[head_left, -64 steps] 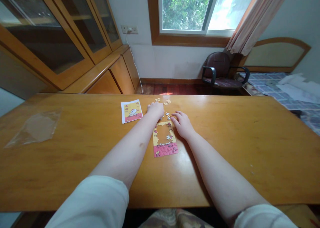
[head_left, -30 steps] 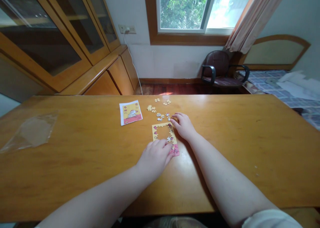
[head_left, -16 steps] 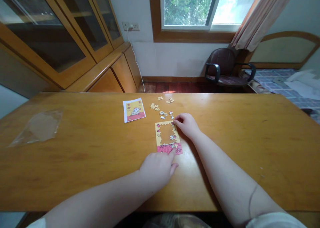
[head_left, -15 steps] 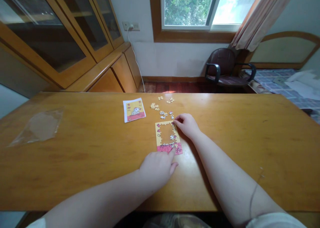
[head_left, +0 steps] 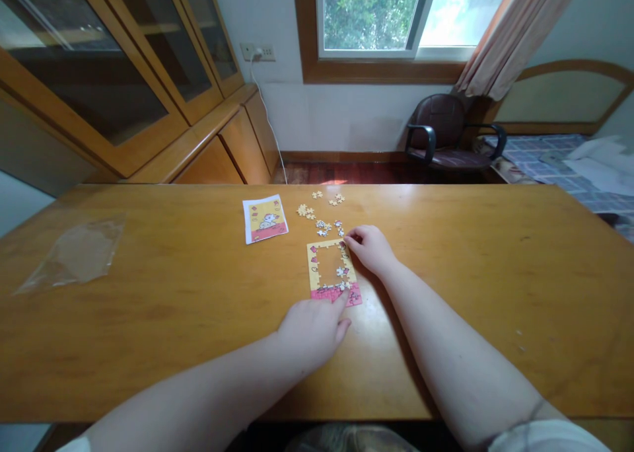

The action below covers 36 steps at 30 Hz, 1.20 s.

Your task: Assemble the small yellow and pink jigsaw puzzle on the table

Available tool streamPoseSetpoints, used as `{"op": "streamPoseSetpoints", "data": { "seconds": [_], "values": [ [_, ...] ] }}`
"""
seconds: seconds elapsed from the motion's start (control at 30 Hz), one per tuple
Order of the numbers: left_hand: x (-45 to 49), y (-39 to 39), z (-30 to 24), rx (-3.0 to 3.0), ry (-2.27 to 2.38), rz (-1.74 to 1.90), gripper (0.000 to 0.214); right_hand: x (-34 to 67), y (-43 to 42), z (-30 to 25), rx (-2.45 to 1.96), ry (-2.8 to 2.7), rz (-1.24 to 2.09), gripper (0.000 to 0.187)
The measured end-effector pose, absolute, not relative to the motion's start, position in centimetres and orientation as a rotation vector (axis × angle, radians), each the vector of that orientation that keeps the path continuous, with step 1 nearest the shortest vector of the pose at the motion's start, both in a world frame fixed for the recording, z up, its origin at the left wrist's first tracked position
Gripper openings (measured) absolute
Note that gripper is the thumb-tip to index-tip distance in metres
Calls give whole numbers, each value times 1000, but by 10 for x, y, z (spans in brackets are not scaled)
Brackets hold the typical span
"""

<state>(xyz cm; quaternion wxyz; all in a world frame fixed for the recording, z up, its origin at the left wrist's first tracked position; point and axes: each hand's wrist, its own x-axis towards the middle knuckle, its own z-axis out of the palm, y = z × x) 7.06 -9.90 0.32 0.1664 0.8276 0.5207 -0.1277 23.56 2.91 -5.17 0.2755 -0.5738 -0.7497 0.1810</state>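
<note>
Far left on the counter [head_left: 148, 306] lies a clear bag [head_left: 74, 254]. Next, the left hand [head_left: 312, 330] points loose fingers at the near pink edge of the puzzle [head_left: 333, 273]. It runs long, away from the person. The right hand [head_left: 371, 248] pinches its far corner.

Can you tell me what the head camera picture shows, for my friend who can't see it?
A person's two bare hands work on a small, half-built jigsaw puzzle on a wooden table. The left hand touches its pink bottom edge and the right hand rests at its top right corner. Loose pieces, a picture card and a clear plastic bag lie nearby.
</note>
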Motion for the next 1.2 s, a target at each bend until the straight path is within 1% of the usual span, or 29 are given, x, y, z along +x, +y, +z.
{"op": "streamPoseSetpoints", "data": {
  "seconds": [0.5, 1.2],
  "values": [
    [68, -95, -3, 2359, 1476, -257, 52, 236, 26, -52, -1469, -2080, 446, 11],
    [70, -91, -2, 2321, 1501, -319, 57, 236, 26, -51, -1478, -2104, 454, 13]
  ]
}}
